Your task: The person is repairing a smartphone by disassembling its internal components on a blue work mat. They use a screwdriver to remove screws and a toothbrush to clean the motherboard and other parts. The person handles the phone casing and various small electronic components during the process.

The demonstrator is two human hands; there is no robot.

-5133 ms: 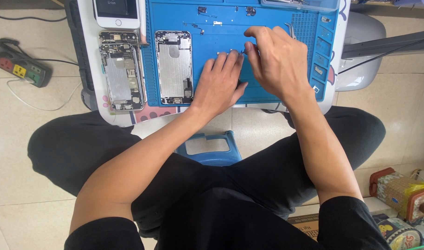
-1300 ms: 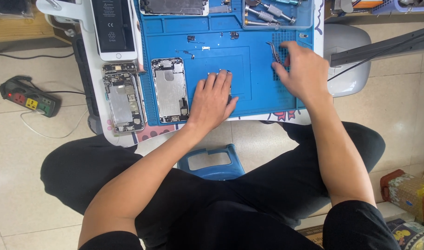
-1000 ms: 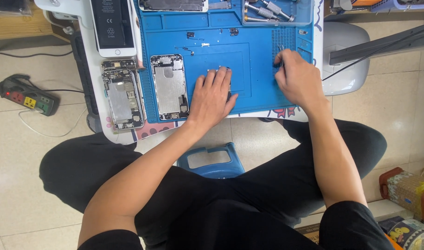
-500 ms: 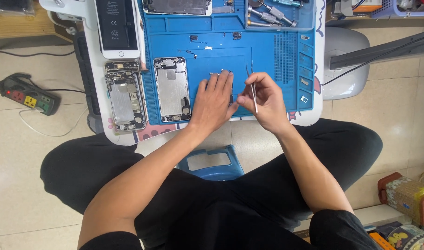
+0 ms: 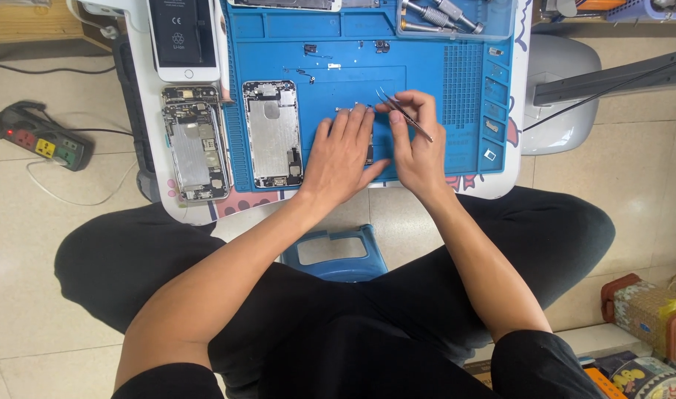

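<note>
While the left hand (image 5: 343, 151) lies flat, open on the blue mat (image 5: 427, 81), the right hand (image 5: 419, 144) pinches tweezers (image 5: 403, 114).

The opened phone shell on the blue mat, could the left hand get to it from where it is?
Probably yes: the left hand rests flat on the blue mat right beside the opened phone shell, with nothing between them.
</note>
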